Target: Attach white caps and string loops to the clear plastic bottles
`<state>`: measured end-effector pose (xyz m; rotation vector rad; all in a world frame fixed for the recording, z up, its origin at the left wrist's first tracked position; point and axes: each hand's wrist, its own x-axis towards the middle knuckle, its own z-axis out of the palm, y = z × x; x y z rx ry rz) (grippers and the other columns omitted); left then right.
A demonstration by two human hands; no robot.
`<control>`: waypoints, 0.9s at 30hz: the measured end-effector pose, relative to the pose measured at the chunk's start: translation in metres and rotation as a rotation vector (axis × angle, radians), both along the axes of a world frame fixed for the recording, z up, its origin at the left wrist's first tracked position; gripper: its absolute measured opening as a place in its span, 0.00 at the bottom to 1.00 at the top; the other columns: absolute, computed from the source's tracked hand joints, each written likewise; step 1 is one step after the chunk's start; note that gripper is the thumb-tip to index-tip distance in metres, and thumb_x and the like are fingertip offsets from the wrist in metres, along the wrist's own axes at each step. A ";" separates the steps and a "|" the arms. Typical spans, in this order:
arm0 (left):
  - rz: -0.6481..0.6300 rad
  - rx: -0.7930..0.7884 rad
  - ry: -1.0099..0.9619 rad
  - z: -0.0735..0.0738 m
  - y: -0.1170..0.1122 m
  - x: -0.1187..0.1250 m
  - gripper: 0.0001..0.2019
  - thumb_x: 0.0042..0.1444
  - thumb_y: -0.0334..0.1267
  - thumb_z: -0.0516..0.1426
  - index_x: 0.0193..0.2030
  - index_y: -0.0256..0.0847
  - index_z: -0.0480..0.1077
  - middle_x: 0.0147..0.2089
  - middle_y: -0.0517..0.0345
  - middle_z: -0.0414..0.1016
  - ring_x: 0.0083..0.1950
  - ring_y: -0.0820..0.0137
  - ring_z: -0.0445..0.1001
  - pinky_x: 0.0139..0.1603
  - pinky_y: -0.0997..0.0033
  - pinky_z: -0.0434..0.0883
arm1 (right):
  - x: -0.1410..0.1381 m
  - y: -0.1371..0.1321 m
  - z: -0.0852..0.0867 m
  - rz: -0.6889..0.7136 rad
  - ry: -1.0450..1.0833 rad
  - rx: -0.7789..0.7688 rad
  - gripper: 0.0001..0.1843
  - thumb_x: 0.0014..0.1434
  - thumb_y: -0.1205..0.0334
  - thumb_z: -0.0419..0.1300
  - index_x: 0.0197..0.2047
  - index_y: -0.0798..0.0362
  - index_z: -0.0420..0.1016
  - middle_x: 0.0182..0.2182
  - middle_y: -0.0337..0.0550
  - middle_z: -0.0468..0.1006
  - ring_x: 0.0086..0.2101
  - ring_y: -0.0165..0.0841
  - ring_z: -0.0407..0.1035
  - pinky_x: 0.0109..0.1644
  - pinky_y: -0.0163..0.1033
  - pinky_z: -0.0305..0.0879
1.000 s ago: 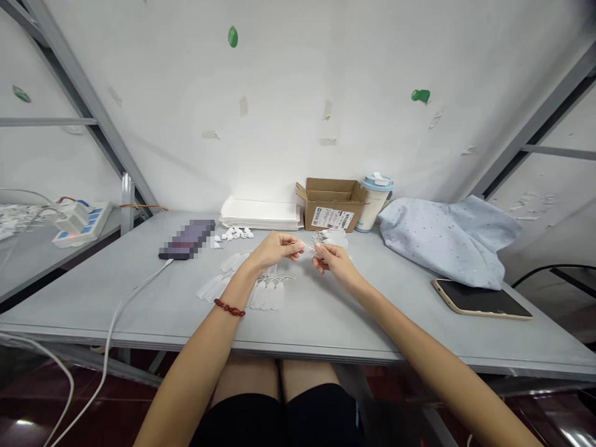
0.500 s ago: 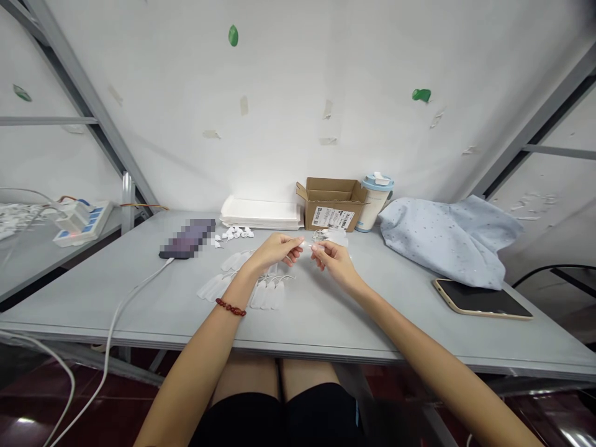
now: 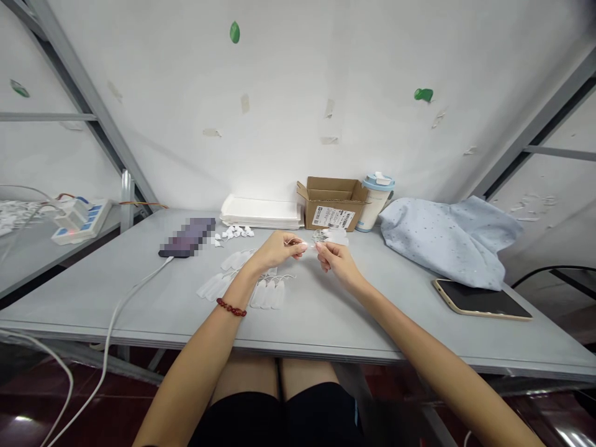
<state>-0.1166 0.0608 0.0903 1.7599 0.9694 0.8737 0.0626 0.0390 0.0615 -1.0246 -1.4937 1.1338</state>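
My left hand (image 3: pixel 278 249) and my right hand (image 3: pixel 334 258) are raised just above the grey table (image 3: pixel 326 310), fingertips nearly touching. Both pinch a small pale piece with a thin string between them; it is too small to name. Below my left wrist lie several white oval tags (image 3: pixel 267 294) in a row, with more white tags (image 3: pixel 222 282) to their left. A small pile of white tags and string (image 3: pixel 329 235) sits just beyond my right hand. A red bead bracelet is on my left wrist.
A phone (image 3: pixel 189 238) with a white cable (image 3: pixel 125 304) lies at the left. White bits (image 3: pixel 235 233), stacked white sheets (image 3: pixel 261 213), a cardboard box (image 3: pixel 331 203) and a cup (image 3: pixel 375 201) stand at the back. A pale blue cloth (image 3: pixel 442 239) and a tablet (image 3: pixel 482 299) lie right.
My hands have drawn slightly closer together and risen a little; the small piece stays pinched between them. Nothing else on the table has moved.
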 end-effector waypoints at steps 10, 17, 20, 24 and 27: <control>0.044 -0.055 -0.026 -0.001 0.001 0.004 0.18 0.50 0.51 0.57 0.29 0.34 0.72 0.30 0.52 0.73 0.33 0.70 0.71 0.34 0.69 0.71 | -0.001 0.000 -0.001 -0.029 0.031 0.002 0.25 0.51 0.40 0.57 0.21 0.53 0.60 0.17 0.33 0.58 0.18 0.24 0.52 0.23 0.34 0.52; 0.055 -0.153 -0.009 -0.001 -0.001 0.005 0.21 0.49 0.54 0.57 0.22 0.34 0.70 0.28 0.52 0.73 0.29 0.72 0.69 0.29 0.71 0.69 | -0.001 -0.003 0.002 -0.036 -0.047 0.055 0.22 0.54 0.42 0.56 0.25 0.54 0.66 0.20 0.36 0.64 0.19 0.25 0.55 0.25 0.35 0.54; 0.085 -0.186 -0.027 0.002 -0.002 0.005 0.20 0.48 0.52 0.58 0.22 0.34 0.70 0.27 0.53 0.72 0.27 0.74 0.68 0.29 0.72 0.67 | -0.003 -0.004 0.001 -0.063 -0.160 0.117 0.18 0.55 0.47 0.56 0.33 0.56 0.71 0.22 0.37 0.67 0.21 0.27 0.57 0.27 0.35 0.55; 0.095 -0.220 -0.062 0.002 -0.001 0.005 0.19 0.47 0.50 0.60 0.21 0.33 0.69 0.24 0.55 0.70 0.25 0.75 0.66 0.28 0.72 0.66 | -0.004 -0.004 -0.004 -0.094 -0.328 0.312 0.17 0.58 0.51 0.55 0.39 0.55 0.73 0.26 0.40 0.71 0.25 0.29 0.59 0.30 0.35 0.56; 0.056 -0.210 -0.083 -0.001 0.000 0.004 0.18 0.48 0.49 0.59 0.22 0.33 0.70 0.24 0.56 0.71 0.25 0.76 0.66 0.29 0.72 0.66 | -0.004 -0.004 -0.006 -0.100 -0.384 0.376 0.17 0.60 0.51 0.51 0.37 0.55 0.73 0.23 0.38 0.68 0.24 0.28 0.56 0.29 0.35 0.54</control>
